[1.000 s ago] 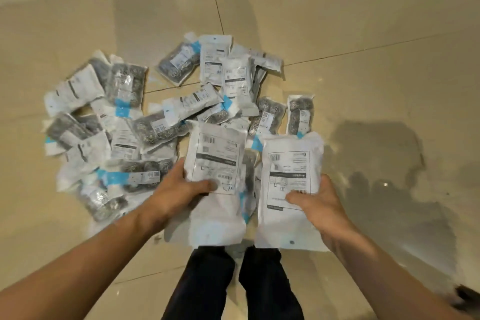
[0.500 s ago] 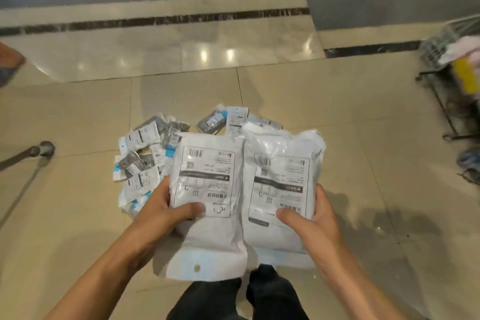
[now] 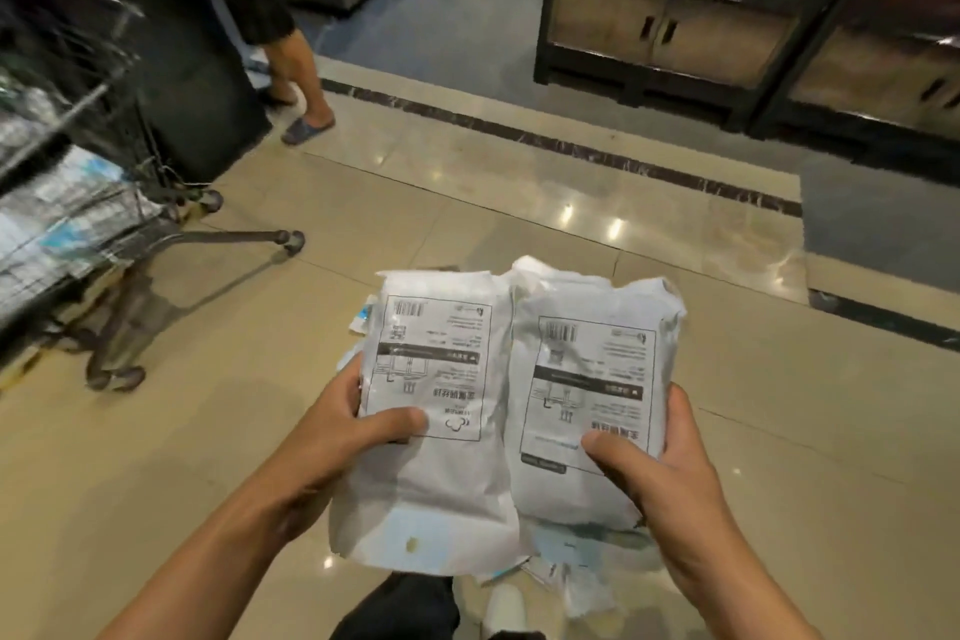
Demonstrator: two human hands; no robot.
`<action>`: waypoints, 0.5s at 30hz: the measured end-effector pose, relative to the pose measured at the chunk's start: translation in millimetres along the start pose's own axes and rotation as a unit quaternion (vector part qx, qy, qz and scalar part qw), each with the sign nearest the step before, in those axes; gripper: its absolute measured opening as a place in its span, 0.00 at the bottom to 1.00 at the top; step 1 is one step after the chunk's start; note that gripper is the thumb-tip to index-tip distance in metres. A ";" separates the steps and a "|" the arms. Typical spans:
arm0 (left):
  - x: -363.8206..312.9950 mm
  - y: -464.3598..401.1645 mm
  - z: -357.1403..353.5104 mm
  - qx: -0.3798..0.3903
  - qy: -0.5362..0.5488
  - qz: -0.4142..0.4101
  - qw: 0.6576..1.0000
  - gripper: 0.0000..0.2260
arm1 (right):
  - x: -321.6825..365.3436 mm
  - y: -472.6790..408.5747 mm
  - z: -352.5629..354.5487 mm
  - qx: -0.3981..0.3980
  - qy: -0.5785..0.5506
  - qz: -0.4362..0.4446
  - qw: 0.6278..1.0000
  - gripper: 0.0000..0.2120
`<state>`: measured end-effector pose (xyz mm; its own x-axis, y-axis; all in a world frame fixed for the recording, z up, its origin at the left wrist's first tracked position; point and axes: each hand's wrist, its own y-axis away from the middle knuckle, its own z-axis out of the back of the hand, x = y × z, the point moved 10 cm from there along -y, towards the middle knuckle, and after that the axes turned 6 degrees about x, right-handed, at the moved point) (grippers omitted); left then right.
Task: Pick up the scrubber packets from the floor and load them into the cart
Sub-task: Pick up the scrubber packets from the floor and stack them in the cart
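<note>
I hold two stacks of white scrubber packets side by side in front of me, label sides up. My left hand (image 3: 345, 431) grips the left stack (image 3: 434, 411), thumb across its label. My right hand (image 3: 660, 473) grips the right stack (image 3: 587, 395), thumb on its lower label. More packets (image 3: 566, 582) show just under the held stacks, near my feet; I cannot tell whether they lie on the floor. The wire cart (image 3: 78, 224) stands at the left, blurred, with packets inside it.
A person's legs in blue slippers (image 3: 306, 127) stand beyond the cart next to a dark cabinet. Dark shelving units with cupboard doors (image 3: 670, 36) line the back right. A dark stripe (image 3: 571, 151) crosses the beige tiled floor ahead.
The view has swung up and away from the floor pile, which is now mostly hidden. The cart has come into view at the left. Both hands keep their stacks, raised higher.
</note>
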<state>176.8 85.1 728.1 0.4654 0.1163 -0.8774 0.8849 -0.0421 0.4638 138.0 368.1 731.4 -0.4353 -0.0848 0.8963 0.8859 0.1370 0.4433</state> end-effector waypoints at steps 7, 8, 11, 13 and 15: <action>43.2 87.0 52.0 -0.123 0.109 -0.008 0.986 0.30 | -5.0 -2.8 -77.3 0.133 0.008 -0.004 0.991 0.21; 47.6 96.8 61.7 -0.140 0.129 -0.012 0.982 0.30 | -3.0 -2.3 -91.8 0.150 0.013 -0.003 0.989 0.20; 55.8 120.3 93.8 -0.173 0.173 -0.030 0.969 0.31 | 4.7 -3.2 -140.3 0.198 0.029 -0.005 0.980 0.20; 58.8 132.1 118.9 -0.197 0.193 -0.040 0.960 0.28 | 9.2 -7.3 -174.2 0.225 0.046 -0.010 0.973 0.19; 63.2 141.1 146.5 -0.217 0.212 -0.047 0.952 0.27 | 14.4 -13.6 -209.6 0.244 0.066 -0.009 0.967 0.18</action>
<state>333.6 -58.8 720.1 0.2544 0.4941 -0.8314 0.7893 0.3908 0.4737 153.3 158.2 735.1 -0.3965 -0.2122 0.8932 0.6830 0.5819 0.4415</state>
